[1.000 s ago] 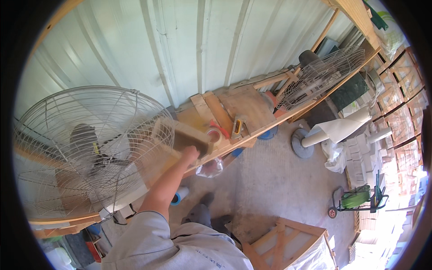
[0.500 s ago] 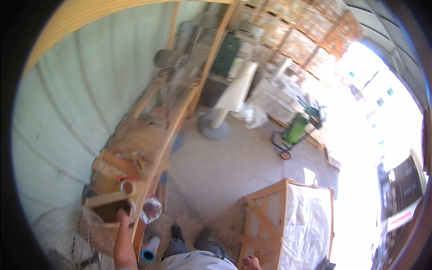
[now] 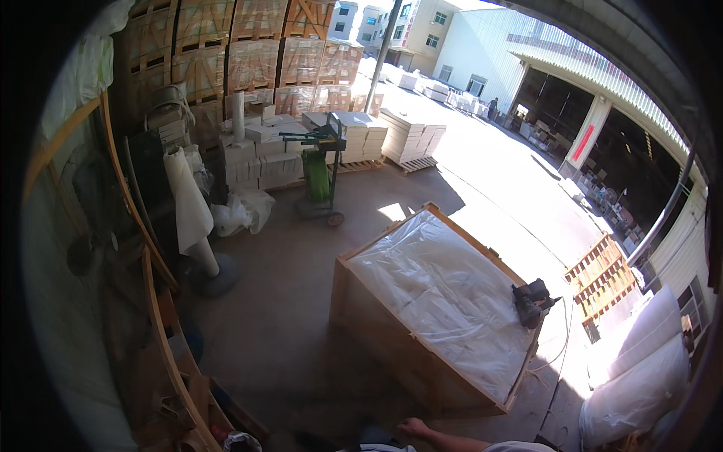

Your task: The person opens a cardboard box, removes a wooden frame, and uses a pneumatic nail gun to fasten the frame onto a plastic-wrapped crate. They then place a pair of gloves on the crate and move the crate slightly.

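Note:
My right hand [image 3: 413,428] comes in at the bottom edge, its forearm reaching from the right. The fingers look curled in, and whatever they might hold is hidden. Just beyond this hand stands a large wooden crate [image 3: 376,301], the thing nearest to it, with a gap between them. White plastic sheeting [image 3: 444,290] covers the crate's top. A dark, bulky object [image 3: 533,303] of unclear kind rests on the sheeting by the right corner. My left hand is out of the picture.
A wooden-edged bench [image 3: 177,377] runs along the left. Beyond are a white roll on a stand [image 3: 188,203], a green wheeled cart [image 3: 318,175], and stacked white blocks [image 3: 263,154]. A wooden pallet [image 3: 601,277] and wrapped white rolls [image 3: 636,365] lie to the right.
The view has swung right, from the bench toward the crate and the bright yard. My left hand, earlier at a box on the bench, has left the picture. My right hand remains low in view.

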`<state>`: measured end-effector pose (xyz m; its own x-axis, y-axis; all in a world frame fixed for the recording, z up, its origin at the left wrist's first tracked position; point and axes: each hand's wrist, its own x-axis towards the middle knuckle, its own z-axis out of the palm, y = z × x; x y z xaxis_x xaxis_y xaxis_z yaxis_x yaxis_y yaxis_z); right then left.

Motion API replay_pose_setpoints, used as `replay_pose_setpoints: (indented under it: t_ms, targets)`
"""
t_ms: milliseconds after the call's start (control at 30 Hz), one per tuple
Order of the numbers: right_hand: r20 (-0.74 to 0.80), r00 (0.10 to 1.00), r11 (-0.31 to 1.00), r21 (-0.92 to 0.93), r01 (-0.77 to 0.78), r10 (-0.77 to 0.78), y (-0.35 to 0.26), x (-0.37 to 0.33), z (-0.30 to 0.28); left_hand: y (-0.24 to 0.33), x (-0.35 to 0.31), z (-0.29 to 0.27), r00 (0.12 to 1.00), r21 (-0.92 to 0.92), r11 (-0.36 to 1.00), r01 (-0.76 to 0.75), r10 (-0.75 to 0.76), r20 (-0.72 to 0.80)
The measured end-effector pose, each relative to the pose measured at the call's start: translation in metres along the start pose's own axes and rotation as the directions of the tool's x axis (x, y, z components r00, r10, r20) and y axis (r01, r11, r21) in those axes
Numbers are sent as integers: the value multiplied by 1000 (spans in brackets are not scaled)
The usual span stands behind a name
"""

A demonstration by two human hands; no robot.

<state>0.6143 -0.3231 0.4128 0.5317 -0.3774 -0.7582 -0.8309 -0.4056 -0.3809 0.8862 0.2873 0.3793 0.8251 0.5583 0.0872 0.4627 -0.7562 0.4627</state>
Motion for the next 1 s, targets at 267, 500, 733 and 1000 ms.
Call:
replay_pose_setpoints:
  t_ms: [267, 500, 733, 1000]
  targets:
    - [-92, 996, 965, 261, 10, 15, 63, 5, -32, 108, -66, 30, 971, -80, 979, -188, 197, 134]
    - [-138, 990, 944, 330, 4, 44, 170, 0, -64, 168, -158, 60, 913, -102, 972, -212, 234, 333]
    - [-285, 924, 869, 487, -89, 255, 262, -54, -98, 195, -229, 101, 739, -175, 973, -152, 230, 633]
    - [-205, 662, 410, 896, -168, 721, 370, -131, 54, 377, -308, 152, 337, -532, 805, -262, 593, 731]
